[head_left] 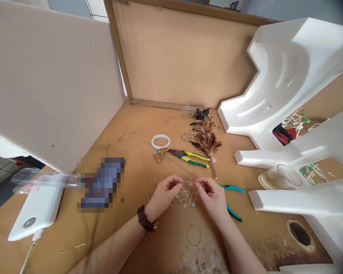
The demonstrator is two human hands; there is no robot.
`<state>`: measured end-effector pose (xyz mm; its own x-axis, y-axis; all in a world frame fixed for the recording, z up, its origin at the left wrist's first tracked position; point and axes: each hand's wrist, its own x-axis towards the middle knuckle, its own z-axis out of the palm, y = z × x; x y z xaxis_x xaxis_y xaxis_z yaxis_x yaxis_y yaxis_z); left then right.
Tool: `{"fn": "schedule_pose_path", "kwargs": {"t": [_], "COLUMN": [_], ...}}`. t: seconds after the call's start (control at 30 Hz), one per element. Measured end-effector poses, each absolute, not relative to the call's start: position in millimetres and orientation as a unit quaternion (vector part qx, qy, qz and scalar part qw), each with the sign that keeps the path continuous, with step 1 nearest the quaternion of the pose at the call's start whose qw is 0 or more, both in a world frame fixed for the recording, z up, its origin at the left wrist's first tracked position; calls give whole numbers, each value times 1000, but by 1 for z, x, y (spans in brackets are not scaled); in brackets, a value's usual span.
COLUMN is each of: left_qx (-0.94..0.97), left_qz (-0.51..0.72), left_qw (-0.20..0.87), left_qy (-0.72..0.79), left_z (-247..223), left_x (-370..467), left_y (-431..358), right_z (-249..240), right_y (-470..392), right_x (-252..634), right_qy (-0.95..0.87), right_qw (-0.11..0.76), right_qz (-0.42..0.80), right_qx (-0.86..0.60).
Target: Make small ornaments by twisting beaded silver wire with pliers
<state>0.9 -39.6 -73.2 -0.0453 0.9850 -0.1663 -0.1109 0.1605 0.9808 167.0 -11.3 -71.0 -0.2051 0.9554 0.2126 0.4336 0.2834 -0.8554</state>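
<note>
Between my hands is a bent silver wire piece with small clear and blue beads (185, 198), its wire curled into loops. My left hand (166, 194), with a dark watch on the wrist, pinches its left side. The fingertips of my right hand (210, 194) are closed on its upper right side. Just beyond lie pliers with yellow-green handles (193, 158), beside a white ring (160, 141) and a knot of coloured threads (161, 154). Teal-handled pliers (234, 188) are partly hidden behind my right hand. A rubber band (194, 235) lies nearer me.
A brown feather bundle (206, 135) lies at the back, near beaded wire pieces (186, 134). A glass (280, 177) stands among white foam blocks (271, 80) on the right. At left are a blurred phone-like object (103, 184) and a white device with a cable (38, 209).
</note>
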Motion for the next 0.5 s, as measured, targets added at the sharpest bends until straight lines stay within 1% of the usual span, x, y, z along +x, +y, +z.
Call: {"fn": "schedule_pose_path", "kwargs": {"t": [0.1, 0.17, 0.37, 0.5], "left_qx": [408, 414, 485, 518], "left_qz": [499, 492, 464, 432], "left_qw": [575, 585, 525, 514], "left_qy": [503, 494, 524, 530], "left_z": [-74, -74, -77, -81], "left_x": [1, 1, -2, -6], "left_y": [-41, -41, -40, -39], "right_z": [-68, -67, -69, -72], "right_y": [-11, -10, -8, -7], "right_x": [166, 166, 171, 172], "right_qy": [-613, -585, -684, -689], "right_qw": [411, 420, 393, 387], "right_qz": [451, 476, 405, 402], "right_qx": [-502, -505, -463, -462]}}
